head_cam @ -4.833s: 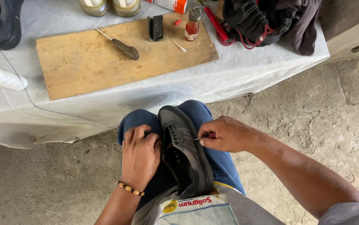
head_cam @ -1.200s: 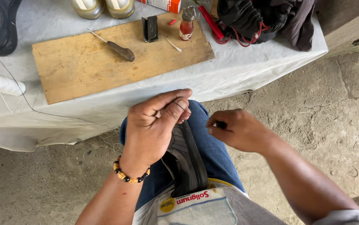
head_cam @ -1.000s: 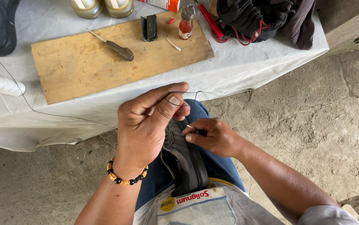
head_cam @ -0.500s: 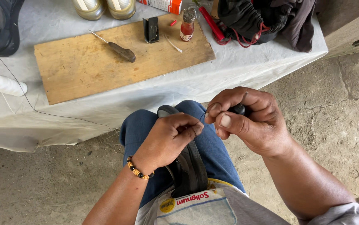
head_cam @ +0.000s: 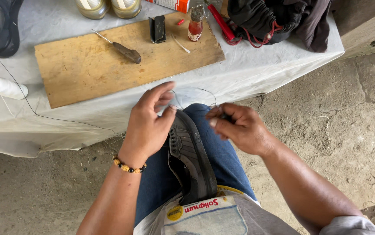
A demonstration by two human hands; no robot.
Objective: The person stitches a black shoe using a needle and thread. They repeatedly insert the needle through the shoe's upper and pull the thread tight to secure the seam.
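A black shoe [head_cam: 190, 159] lies clamped between my thighs, sole side to the right. My left hand [head_cam: 149, 124] hovers over its toe end, thumb and fingers pinching a thin thread [head_cam: 195, 90] that loops above the knee. My right hand [head_cam: 238, 127] sits just right of the shoe, fingers closed around a small dark tool handle whose tip is hidden. The thread arcs between both hands.
A cloth-covered table [head_cam: 257, 72] stands in front with a wooden board [head_cam: 96, 65], an awl [head_cam: 124, 51], a small red bottle [head_cam: 195, 26], a black block [head_cam: 157, 28], two jars [head_cam: 108, 7] and a thread spool [head_cam: 0, 85]. A dark bag [head_cam: 274, 19] lies at right. Bare concrete floor [head_cam: 335, 130] surrounds.
My right hand dropped lower and nearer the shoe. My left hand rose to the toe and opened somewhat, with a loop of thread now showing between both hands.
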